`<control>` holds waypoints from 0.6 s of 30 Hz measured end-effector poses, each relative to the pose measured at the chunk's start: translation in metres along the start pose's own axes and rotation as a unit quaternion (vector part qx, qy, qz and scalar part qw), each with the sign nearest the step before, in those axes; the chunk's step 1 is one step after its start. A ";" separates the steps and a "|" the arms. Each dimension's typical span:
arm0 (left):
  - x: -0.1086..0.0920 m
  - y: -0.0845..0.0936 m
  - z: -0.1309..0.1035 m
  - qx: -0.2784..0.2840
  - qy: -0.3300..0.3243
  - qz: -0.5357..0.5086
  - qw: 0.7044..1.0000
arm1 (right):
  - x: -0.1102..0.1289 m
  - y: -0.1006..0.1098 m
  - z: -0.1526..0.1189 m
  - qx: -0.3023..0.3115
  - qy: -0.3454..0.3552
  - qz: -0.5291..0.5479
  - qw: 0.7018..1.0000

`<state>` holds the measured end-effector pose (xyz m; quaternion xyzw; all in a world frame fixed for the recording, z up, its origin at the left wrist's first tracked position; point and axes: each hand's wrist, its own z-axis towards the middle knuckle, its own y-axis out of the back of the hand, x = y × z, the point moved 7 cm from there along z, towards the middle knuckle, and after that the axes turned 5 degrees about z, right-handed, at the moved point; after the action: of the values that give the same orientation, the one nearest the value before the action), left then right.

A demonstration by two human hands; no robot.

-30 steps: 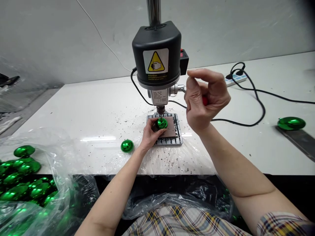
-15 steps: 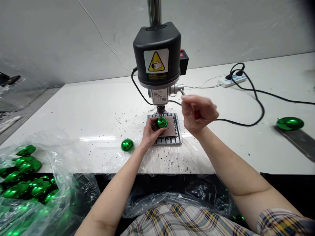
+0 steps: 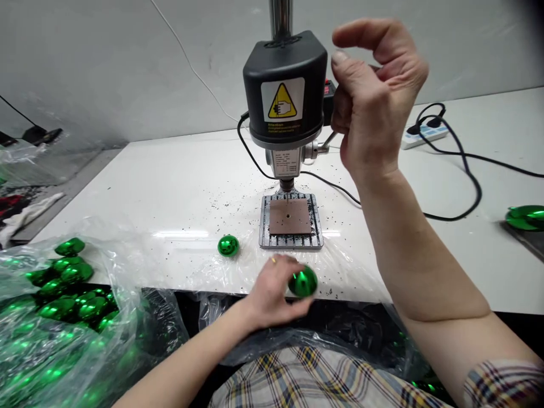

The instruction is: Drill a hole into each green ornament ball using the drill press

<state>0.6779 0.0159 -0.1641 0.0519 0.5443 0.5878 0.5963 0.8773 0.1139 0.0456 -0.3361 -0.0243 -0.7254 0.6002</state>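
My left hand (image 3: 276,292) is at the table's front edge, slightly blurred, with fingers and thumb around a shiny green bauble (image 3: 303,281). My right hand (image 3: 376,93) is raised beside the head of the black drill press (image 3: 285,93). Its index finger and thumb are apart, while the lower fingers curl round the end of the feed lever (image 3: 330,139), whose knob is hidden. Below the drill bit, a brown board (image 3: 290,218) with a small hole lies on the slotted metal base (image 3: 291,242). Another green bauble (image 3: 228,245) rests on the table left of the base.
A clear plastic bag (image 3: 123,272) with several green baubles (image 3: 70,283) lies at the left. Dark shavings are scattered around the base. Toward the right are a power strip (image 3: 429,135), a looping black cable (image 3: 471,187) and a green bauble (image 3: 525,217) on a dark strip.
My left hand has taken the bauble off the board toward me, to the table's front edge. My right hand has risen with the lever. The view has shifted slightly left.
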 end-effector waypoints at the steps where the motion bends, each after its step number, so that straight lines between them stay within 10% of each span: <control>1: -0.011 -0.009 -0.018 0.052 -0.045 0.042 0.997 | 0.000 0.000 -0.001 -0.002 0.003 0.013 1.000; 5: -0.004 -0.001 -0.058 0.056 -0.104 0.150 0.982 | 0.003 0.001 -0.006 -0.004 0.015 0.008 1.000; 8: 0.052 0.052 -0.050 -0.081 0.098 0.212 0.969 | 0.004 0.000 -0.006 -0.005 0.014 -0.017 1.000; 11: 0.102 0.094 -0.041 -0.098 0.319 0.244 0.911 | 0.005 0.001 -0.006 -0.017 0.025 -0.014 0.999; 18: 0.102 0.080 -0.001 -0.131 0.372 -0.213 0.894 | -0.001 0.000 -0.004 -0.003 0.027 -0.008 1.000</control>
<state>0.5969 0.1170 -0.1688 -0.3661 0.6422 0.4895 0.4625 0.8755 0.1133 0.0416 -0.3183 -0.0082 -0.7390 0.5938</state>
